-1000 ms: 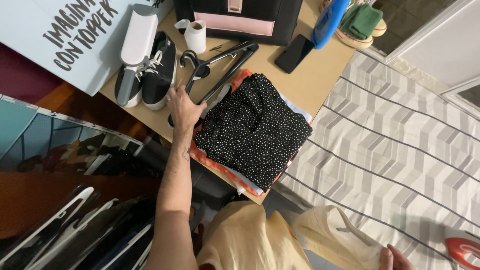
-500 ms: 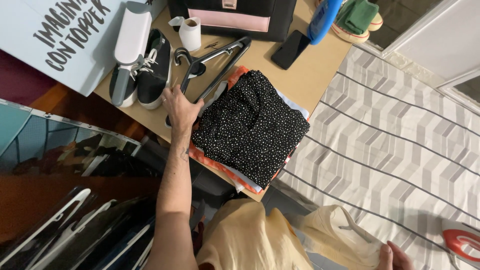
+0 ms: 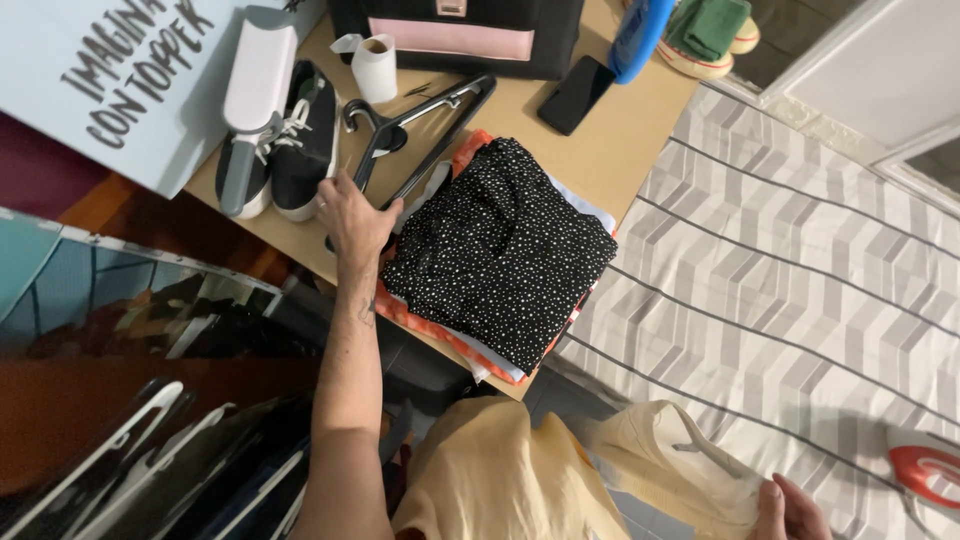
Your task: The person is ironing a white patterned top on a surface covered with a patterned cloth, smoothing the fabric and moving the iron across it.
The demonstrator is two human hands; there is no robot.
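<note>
My left hand (image 3: pixel 353 217) reaches across the wooden table (image 3: pixel 615 150) and closes on the lower end of a black clothes hanger (image 3: pixel 420 125) lying there. Right beside it sits a stack of folded clothes, with a black white-dotted garment (image 3: pixel 500 250) on top. My right hand (image 3: pixel 790 510) is at the bottom edge of the view, gripping a pale yellow garment (image 3: pixel 600 470) that drapes across the front.
A pair of black sneakers (image 3: pixel 290 145), a white lint roller (image 3: pixel 255 80), a tape roll (image 3: pixel 376 68), a black-and-pink bag (image 3: pixel 455 35), a phone (image 3: pixel 570 95) and a blue bottle (image 3: pixel 635 40) crowd the table. A grey striped ironing surface (image 3: pixel 800 270) lies right, with a red iron (image 3: pixel 925 470).
My left hand has stayed on the hanger's end, its fingers closing round it. The view has shifted slightly; my right hand shows a little more at the bottom.
</note>
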